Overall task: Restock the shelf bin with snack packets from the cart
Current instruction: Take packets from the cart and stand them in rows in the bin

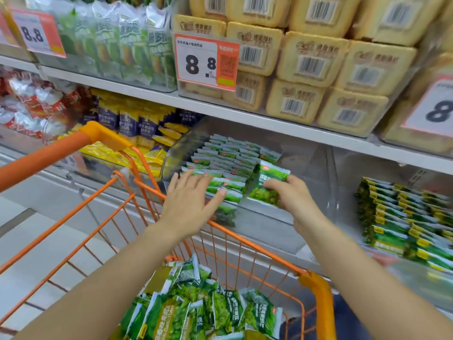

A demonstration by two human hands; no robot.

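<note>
Gripping one green packet (269, 184) upright at the clear bin (264, 217), the right hand (294, 197) works beside the left hand (191, 200), laid flat with straight fingers on the packed rows (228, 158) above the orange cart (245, 244).

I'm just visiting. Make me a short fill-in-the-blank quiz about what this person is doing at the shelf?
1. The right hand grips a ___ snack packet at the clear plastic shelf bin.
2. The left hand rests flat on the packet row, fingers ___.
3. The wire cart is coloured ___.

Missing words: green; straight; orange

Bright even light, soft blurred edges
</note>
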